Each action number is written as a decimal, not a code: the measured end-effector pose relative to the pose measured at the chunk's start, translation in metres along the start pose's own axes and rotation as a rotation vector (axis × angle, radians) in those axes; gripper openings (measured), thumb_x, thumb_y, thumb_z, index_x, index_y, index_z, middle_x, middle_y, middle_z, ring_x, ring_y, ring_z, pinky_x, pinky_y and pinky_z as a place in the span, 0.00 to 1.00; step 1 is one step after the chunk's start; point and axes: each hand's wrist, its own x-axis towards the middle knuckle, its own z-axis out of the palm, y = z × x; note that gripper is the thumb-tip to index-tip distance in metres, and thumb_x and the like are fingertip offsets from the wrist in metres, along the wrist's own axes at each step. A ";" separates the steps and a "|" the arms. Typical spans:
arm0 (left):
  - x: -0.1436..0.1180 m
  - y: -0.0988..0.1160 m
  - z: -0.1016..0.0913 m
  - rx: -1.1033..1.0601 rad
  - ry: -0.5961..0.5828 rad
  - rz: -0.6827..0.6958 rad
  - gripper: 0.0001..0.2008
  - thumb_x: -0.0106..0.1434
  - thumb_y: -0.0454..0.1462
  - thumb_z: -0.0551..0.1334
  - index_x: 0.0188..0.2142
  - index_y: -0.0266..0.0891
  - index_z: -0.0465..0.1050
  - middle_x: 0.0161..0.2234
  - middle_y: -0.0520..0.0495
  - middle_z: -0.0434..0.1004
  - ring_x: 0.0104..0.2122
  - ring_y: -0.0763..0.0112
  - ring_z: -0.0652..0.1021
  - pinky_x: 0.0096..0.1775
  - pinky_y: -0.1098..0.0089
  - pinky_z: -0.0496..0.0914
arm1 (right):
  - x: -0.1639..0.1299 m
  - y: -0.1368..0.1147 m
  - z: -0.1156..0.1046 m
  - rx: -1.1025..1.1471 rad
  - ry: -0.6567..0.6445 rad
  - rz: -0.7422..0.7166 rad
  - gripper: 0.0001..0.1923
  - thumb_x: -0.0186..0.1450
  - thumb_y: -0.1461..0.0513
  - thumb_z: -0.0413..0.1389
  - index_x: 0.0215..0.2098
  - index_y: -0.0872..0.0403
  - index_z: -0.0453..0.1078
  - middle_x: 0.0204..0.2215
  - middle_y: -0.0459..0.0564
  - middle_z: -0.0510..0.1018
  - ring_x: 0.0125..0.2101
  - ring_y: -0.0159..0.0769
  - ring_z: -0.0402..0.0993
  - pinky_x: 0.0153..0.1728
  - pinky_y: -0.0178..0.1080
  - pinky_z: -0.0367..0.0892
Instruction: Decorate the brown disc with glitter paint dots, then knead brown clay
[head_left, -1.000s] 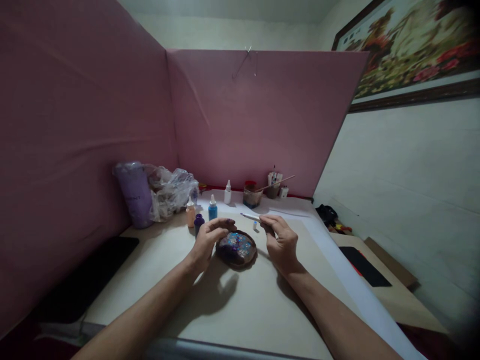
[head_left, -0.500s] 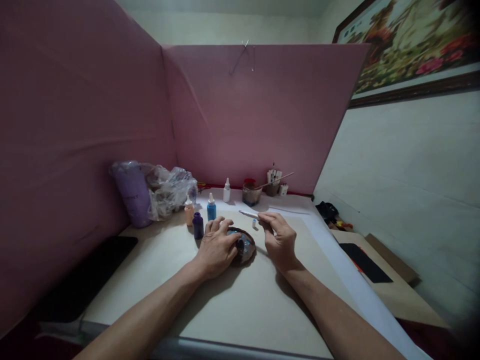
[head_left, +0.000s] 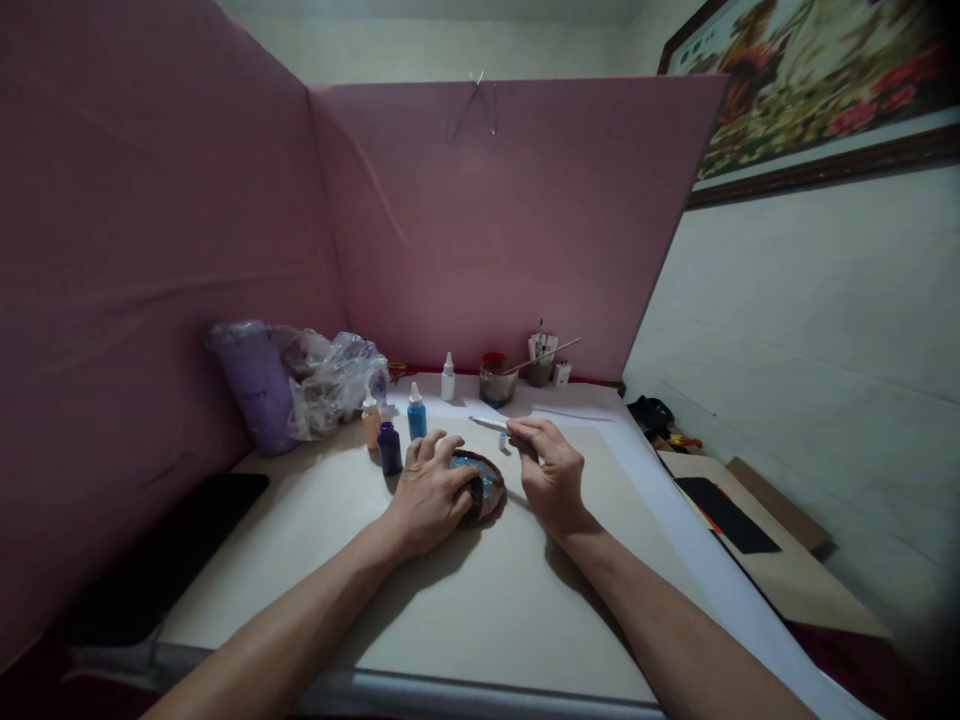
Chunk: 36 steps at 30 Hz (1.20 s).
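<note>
- Palm of your left hand point(head_left: 433, 492) lies flat on the dish point(head_left: 484, 487) mid-bench, hiding most of it.
- Your right hand point(head_left: 551, 472) pinches a brush point(head_left: 487, 422); its tip is blurred.

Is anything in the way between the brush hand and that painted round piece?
Nothing visible. The right hand holds the brush just right of the painted piece; bare table lies between. The left hand rests on the piece's left side.
</note>
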 end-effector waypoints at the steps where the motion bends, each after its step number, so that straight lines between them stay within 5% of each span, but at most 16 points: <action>1: 0.000 0.000 -0.001 -0.010 0.013 -0.009 0.13 0.59 0.35 0.58 0.41 0.46 0.77 0.54 0.43 0.64 0.56 0.49 0.57 0.55 0.47 0.54 | 0.000 0.000 0.000 0.001 0.000 -0.001 0.17 0.61 0.74 0.49 0.40 0.51 0.74 0.38 0.50 0.77 0.39 0.36 0.75 0.42 0.39 0.72; 13: 0.000 0.004 -0.008 -0.049 -0.008 0.065 0.12 0.57 0.36 0.59 0.36 0.48 0.80 0.50 0.45 0.68 0.54 0.52 0.60 0.54 0.50 0.54 | 0.002 -0.003 -0.001 0.000 0.004 0.009 0.16 0.63 0.72 0.49 0.41 0.50 0.75 0.38 0.51 0.78 0.38 0.37 0.76 0.40 0.40 0.73; 20: -0.002 -0.002 -0.009 -0.028 0.136 0.003 0.18 0.55 0.29 0.58 0.42 0.48 0.78 0.50 0.45 0.69 0.54 0.54 0.61 0.55 0.52 0.55 | 0.002 -0.003 -0.001 0.002 0.005 0.003 0.16 0.62 0.72 0.50 0.40 0.51 0.75 0.37 0.51 0.78 0.39 0.37 0.75 0.41 0.40 0.73; 29: -0.001 -0.002 0.000 -0.062 0.017 0.053 0.17 0.57 0.30 0.58 0.36 0.53 0.81 0.50 0.46 0.70 0.53 0.53 0.61 0.52 0.50 0.55 | 0.001 -0.002 -0.001 0.015 0.008 0.007 0.17 0.62 0.73 0.50 0.40 0.50 0.75 0.38 0.51 0.77 0.38 0.37 0.75 0.41 0.41 0.73; 36: -0.001 -0.006 0.000 -0.016 0.089 0.022 0.19 0.58 0.29 0.57 0.41 0.53 0.79 0.50 0.45 0.68 0.53 0.53 0.61 0.52 0.50 0.56 | 0.001 -0.003 -0.001 0.009 0.007 0.009 0.17 0.62 0.73 0.50 0.41 0.50 0.74 0.38 0.51 0.77 0.39 0.37 0.75 0.42 0.40 0.72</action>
